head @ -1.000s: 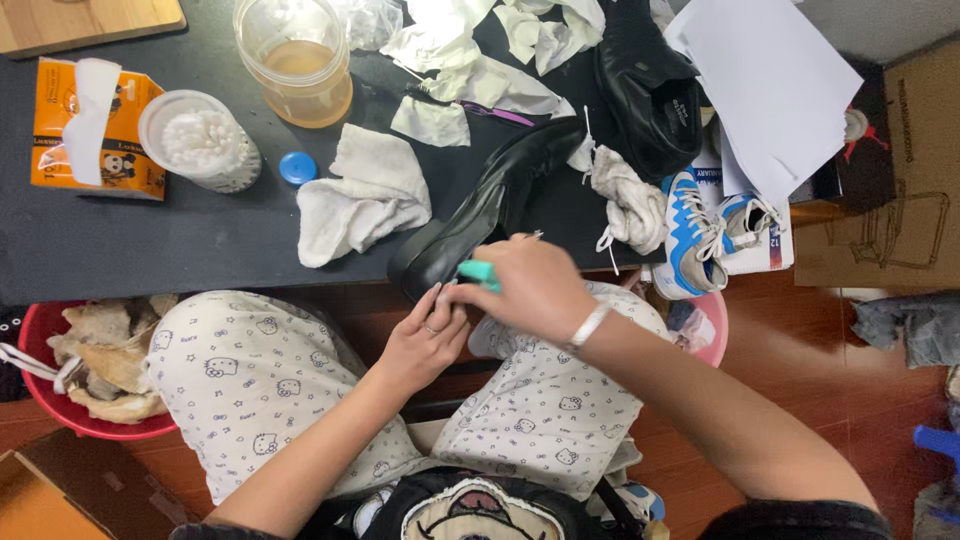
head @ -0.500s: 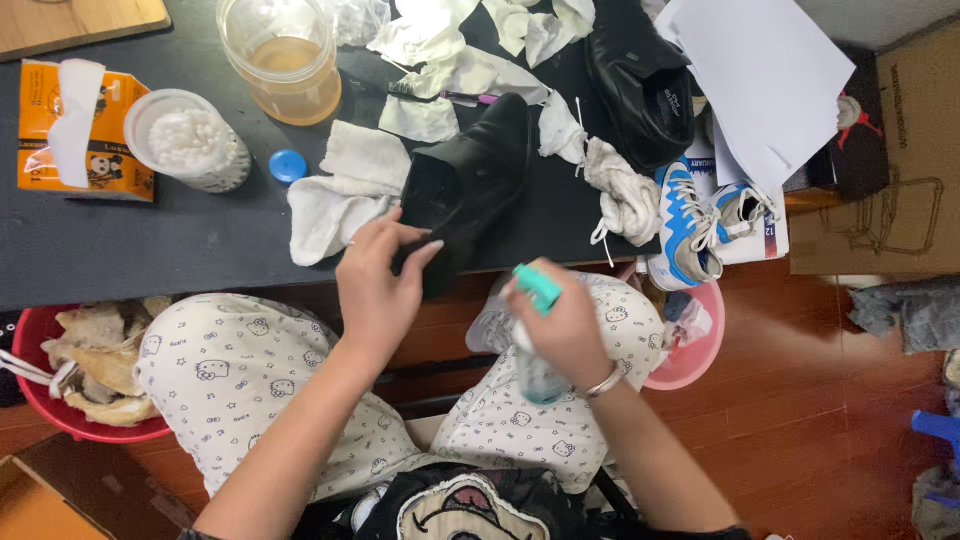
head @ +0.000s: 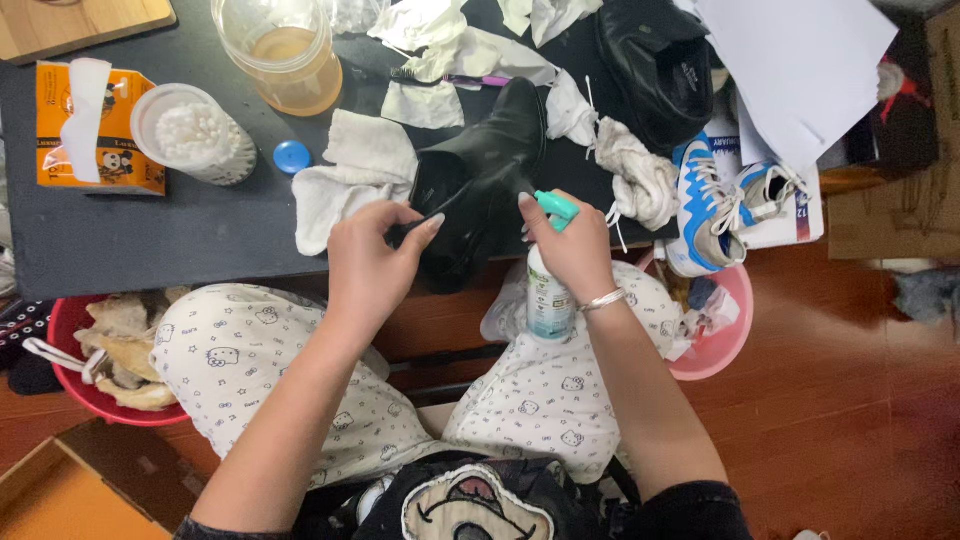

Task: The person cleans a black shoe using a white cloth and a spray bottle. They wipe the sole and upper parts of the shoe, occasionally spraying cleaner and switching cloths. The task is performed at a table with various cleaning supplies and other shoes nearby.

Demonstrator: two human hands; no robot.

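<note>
I see the left hand (head: 372, 262) pinching the edge of a black boot (head: 482, 170) at the front of the dark desk (head: 150, 240), its grip pressed together on the leather. The right hand (head: 572, 248) has its grip wrapped around a small spray bottle (head: 548, 290) with a green nozzle, and this nozzle points toward the boot from just beside it.

I judge 3 risks from here. The boot lies half over the desk edge, above the lap, so if the left pinch slips, it can slide down onto the knees. The nozzle is very near the leather, so a hard press may give a wet patch and drips in place of a fine mist, and the drips would fall on the patterned trousers (head: 250, 350). Also the spray can drift to the white cloth (head: 350, 175) touching the boot on the left, or to the crumpled rag (head: 635, 180) on the right, both near. The open jar of amber liquid (head: 285, 55) stands well apart, so I think it is safe.
</note>
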